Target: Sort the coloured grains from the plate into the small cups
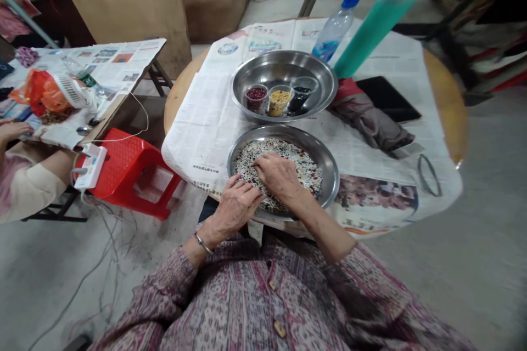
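Directly before me on the table stands a shallow steel basin (333, 178) holding mixed grains (304, 167), mostly white with dark, red and yellow bits. My left hand (239, 203) lies over its near left rim, fingers stretched out and apart. Over the grains, my right hand (280, 175) is closed, its fingertips together down at their surface; what they pinch is too small to make out. Behind is a deeper steel basin (284, 60) with three clear cups: red beans (256, 96), yellow kernels (280, 101) and black beans (301, 96), the last cup tilted.
Newspaper (197, 120) covers the round table. Further back are a blue-capped bottle (333, 33), a tall green cylinder (382, 16), a dark tablet (389, 98) and a grey-red cloth item (366, 118). Left are a red stool (132, 170) with a power strip (91, 167) and another person's arm (37, 186).
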`<state>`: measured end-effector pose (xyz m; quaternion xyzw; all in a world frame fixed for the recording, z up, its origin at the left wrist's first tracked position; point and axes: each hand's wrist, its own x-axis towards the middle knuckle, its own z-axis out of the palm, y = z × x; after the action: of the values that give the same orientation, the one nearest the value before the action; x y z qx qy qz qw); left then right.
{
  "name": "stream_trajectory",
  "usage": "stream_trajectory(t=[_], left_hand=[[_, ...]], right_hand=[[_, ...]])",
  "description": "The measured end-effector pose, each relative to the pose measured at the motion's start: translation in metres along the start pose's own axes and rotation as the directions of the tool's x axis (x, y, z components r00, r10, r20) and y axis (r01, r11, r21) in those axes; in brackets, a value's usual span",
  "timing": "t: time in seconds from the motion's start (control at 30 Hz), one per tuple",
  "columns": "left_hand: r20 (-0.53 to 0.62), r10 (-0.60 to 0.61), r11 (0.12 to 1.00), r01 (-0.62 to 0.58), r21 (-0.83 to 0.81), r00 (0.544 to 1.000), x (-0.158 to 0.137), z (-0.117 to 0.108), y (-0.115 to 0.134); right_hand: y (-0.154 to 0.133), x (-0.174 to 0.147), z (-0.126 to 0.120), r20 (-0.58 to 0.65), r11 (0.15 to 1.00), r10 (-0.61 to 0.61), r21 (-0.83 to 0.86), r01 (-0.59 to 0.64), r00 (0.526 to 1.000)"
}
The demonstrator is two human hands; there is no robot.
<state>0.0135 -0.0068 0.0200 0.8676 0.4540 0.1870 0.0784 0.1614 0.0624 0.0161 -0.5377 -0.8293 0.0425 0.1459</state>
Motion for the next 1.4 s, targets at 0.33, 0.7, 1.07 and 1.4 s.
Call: stream_trajectory(t=[0.33,0.7,1.07,1.4], left_hand=[[-0.159,-0.089,0.992,0.073,-0.100,0.983,-0.006,-0.016,-0.006],[0.156,-0.125,0.978,0.095,0.186,0.980,0.033,-0.014,-0.013],[0.210,-0.139,0.974,0.096,0.203,0.968,0.040,-0.019,-0.005],[0.115,-0.136,0.988,0.126,0.089,0.984,0.038,-0.017,-0.010]], right_hand=[[0.012,-0.010,-0.011,-0.177,0.983,0.081,0.175,-0.049,0.981],[0.011,-0.053,-0.020,-0.231,0.847,0.291,0.513,-0.138,0.928],[0.010,-0.065,-0.016,-0.222,0.798,0.371,0.573,-0.187,0.902],[0.010,-0.063,-0.013,-0.193,0.755,0.396,0.625,-0.198,0.898]])
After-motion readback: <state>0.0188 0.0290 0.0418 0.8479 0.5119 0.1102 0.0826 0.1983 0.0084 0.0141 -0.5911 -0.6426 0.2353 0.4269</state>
